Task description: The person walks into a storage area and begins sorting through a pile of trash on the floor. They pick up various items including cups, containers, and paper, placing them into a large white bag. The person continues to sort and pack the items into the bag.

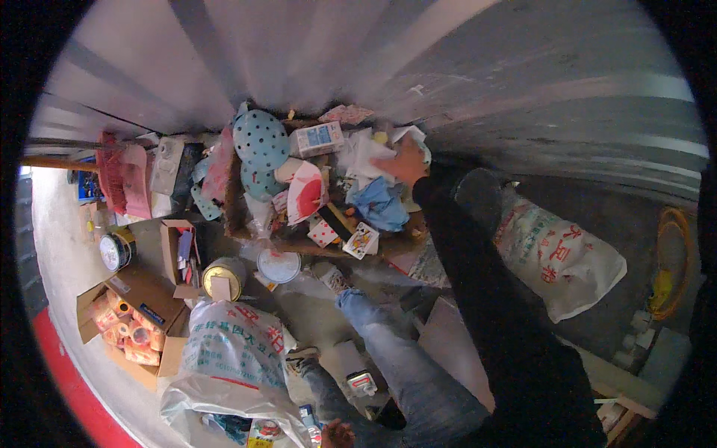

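Note:
My right hand (404, 162) reaches into the right end of a large cardboard box (269, 244), beside crumpled white paper (361, 154); blur hides whether its fingers hold anything. In the box lie a blue crumpled cloth or glove (381, 205), playing cards (361, 239), a white and blue carton (320, 138), a red and white paper piece (306, 193) and light-blue perforated pieces (261, 139). My left hand (337, 434) is low at the bottom edge, partly cut off, near the open mouth of a white woven sack (235, 358); its grip is unclear.
Left are an open carton of orange-and-white rolls (131, 330), a narrow cardboard box (180, 252), a can with a gold lid (222, 281) and a paint bucket (116, 252). A round white lid (279, 265) lies before the large box. Another woven sack (560, 252) lies right, beside the metal wall.

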